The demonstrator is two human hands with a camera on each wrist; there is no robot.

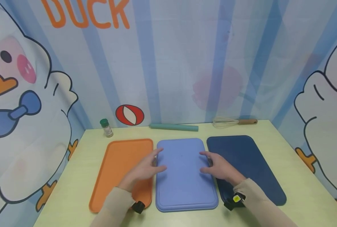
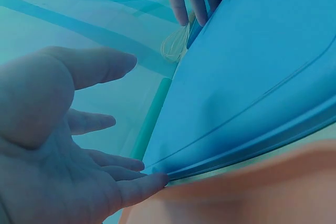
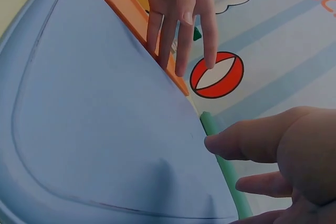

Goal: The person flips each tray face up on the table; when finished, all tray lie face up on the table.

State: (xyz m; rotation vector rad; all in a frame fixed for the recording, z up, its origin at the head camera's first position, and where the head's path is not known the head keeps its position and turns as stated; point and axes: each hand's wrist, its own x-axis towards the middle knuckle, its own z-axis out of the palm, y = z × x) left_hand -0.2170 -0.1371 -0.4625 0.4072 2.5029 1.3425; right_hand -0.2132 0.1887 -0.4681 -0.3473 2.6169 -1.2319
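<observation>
A periwinkle blue tray (image 1: 185,176) with rounded corners lies in the middle, between an orange tray (image 1: 123,157) and a navy tray (image 1: 236,151). My left hand (image 1: 144,167) hovers where the orange and blue trays meet, fingers spread and thumb apart, holding nothing. On the other side, my right hand (image 1: 221,167) is held over the gap between the blue and navy trays, its fingers extended and nothing in them. The palms face each other across the blue tray. In the left wrist view, the left fingertips (image 2: 157,179) overlap that tray's far corner.
Along the back edge of the pale yellow table (image 1: 69,189) lie a green rod (image 1: 174,127) and a whisk (image 1: 236,122) with a brown handle. A small green-capped jar (image 1: 106,128) stands at the back left. A printed curtain (image 1: 180,63) hangs right behind the table.
</observation>
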